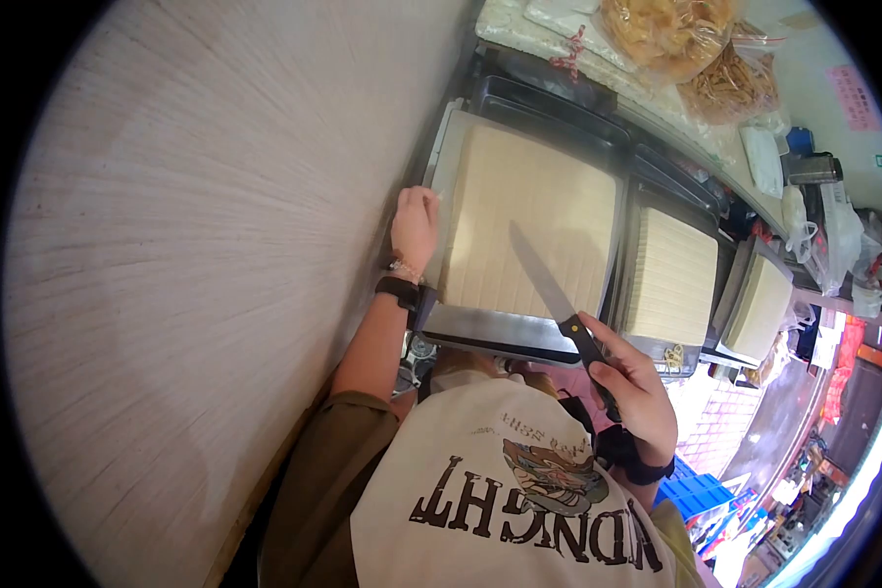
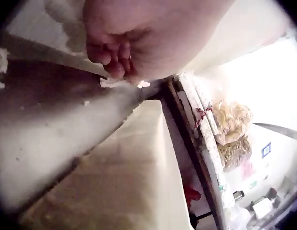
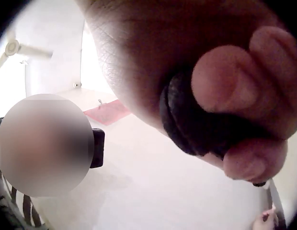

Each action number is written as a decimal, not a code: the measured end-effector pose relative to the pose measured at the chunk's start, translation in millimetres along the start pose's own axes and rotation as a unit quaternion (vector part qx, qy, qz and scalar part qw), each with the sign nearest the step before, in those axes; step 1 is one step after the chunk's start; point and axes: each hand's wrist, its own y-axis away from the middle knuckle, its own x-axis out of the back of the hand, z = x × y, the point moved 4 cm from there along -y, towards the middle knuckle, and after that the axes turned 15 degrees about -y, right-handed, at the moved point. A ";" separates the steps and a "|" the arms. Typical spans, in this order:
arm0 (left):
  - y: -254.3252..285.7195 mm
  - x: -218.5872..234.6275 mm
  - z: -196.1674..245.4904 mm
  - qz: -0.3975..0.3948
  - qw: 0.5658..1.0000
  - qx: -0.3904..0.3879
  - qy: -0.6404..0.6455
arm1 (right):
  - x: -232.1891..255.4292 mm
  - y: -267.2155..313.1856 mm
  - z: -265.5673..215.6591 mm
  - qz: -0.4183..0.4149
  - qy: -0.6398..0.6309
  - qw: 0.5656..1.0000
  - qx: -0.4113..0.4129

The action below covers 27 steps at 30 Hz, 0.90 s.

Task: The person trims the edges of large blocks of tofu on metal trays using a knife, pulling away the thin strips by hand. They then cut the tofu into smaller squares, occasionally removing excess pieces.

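A large pale slab of tofu (image 1: 529, 225), scored with parallel lines, lies in a metal tray (image 1: 490, 328). My right hand (image 1: 637, 392) grips the black handle of a long knife (image 1: 539, 274), whose blade lies over the slab's near right part. In the right wrist view my fingers (image 3: 234, 96) wrap the dark knife handle (image 3: 187, 124). My left hand (image 1: 416, 211) sits at the tray's left edge. In the left wrist view its curled fingers (image 2: 117, 60) hold the tray rim (image 2: 48, 52), with white crumbs beside them and the tofu (image 2: 124, 177) below.
A grooved wall (image 1: 216, 245) runs close along the left. Two more trays of scored tofu (image 1: 668, 276) (image 1: 759, 306) stand to the right. Bags of fried strips (image 1: 666, 29) rest on the shelf behind. A street lies beyond, lower right.
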 end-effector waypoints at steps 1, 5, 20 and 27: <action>-0.4 3.0 0.0 0.031 0.999 0.001 0.023 | -0.8 -1.4 0.7 -0.002 -0.008 1.000 0.006; 2.6 10.7 -1.5 0.095 0.994 0.021 0.045 | 1.8 -3.0 1.5 -0.012 -0.006 1.000 -0.006; 122.1 45.5 173.2 -0.120 0.934 -0.067 0.330 | 164.9 71.4 32.8 0.212 -0.204 0.928 0.228; 204.6 -92.0 310.3 -0.303 0.907 -0.199 0.216 | 287.1 139.8 92.4 0.348 -0.258 0.851 0.298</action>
